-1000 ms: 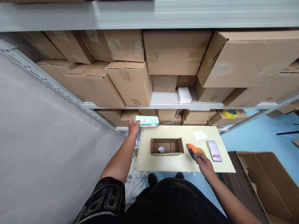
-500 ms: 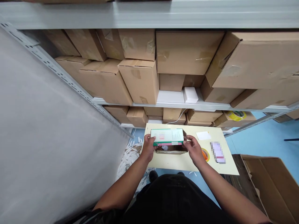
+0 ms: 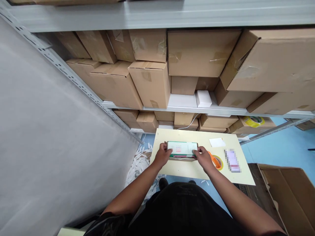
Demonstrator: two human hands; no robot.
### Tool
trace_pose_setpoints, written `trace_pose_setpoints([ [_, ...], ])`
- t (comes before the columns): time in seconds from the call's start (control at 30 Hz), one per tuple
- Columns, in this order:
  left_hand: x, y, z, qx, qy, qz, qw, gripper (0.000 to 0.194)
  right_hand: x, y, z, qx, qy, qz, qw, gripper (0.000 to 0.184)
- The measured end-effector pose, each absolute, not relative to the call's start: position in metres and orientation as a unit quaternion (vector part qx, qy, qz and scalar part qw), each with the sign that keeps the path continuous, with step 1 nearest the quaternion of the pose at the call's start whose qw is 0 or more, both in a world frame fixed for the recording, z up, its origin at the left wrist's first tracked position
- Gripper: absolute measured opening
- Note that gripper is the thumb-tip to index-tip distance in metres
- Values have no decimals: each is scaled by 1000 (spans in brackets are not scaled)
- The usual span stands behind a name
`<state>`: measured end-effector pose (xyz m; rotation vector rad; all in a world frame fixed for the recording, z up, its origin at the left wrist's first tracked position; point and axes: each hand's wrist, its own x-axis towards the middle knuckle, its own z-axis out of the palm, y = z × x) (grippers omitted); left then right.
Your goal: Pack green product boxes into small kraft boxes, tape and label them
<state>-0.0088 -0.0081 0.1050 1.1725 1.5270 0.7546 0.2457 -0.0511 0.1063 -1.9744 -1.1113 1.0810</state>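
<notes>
A white and green printed box (image 3: 182,148) sits down in the opening of a small cardboard carton (image 3: 182,159) on the cream table. My left hand (image 3: 162,154) grips its left end, thumb on top. At the right end my right hand (image 3: 203,158) holds it the same way, thumb on the upper face. Most of the carton is hidden beneath the printed box. Just right of my right hand lies an orange tape dispenser (image 3: 216,161) with a roll of clear tape.
The cream table (image 3: 179,170) also bears a white card (image 3: 217,142) and a blurred purple-white item (image 3: 232,160). Shelves with cardboard boxes (image 3: 150,83) rise behind it. A large open carton (image 3: 285,193) stands at right. White scraps (image 3: 137,165) cover the floor at left.
The printed box has gone down from above the carton into its opening, both hands moving with it. The crumpled stuff seen inside the carton is now covered.
</notes>
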Motion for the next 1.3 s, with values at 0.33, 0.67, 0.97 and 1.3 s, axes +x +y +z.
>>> trace_pose_setpoints([
  [0.33, -22, -2, 83, 658, 648, 112, 368, 16, 257, -43, 93, -757, -536, 349, 136, 14],
  [0.67, -17, 7, 67, 642, 643, 107, 404, 35, 256, -38, 62, -709, -632, 295, 106, 22],
  [0.97, -26, 3, 58, 575, 692, 175, 399, 41, 280, -42, 63, -769, -545, 304, 137, 22],
  [1.3, -35, 14, 23, 457, 687, 210, 525, 75, 284, -25, 46, -700, -255, 628, 225, 37],
])
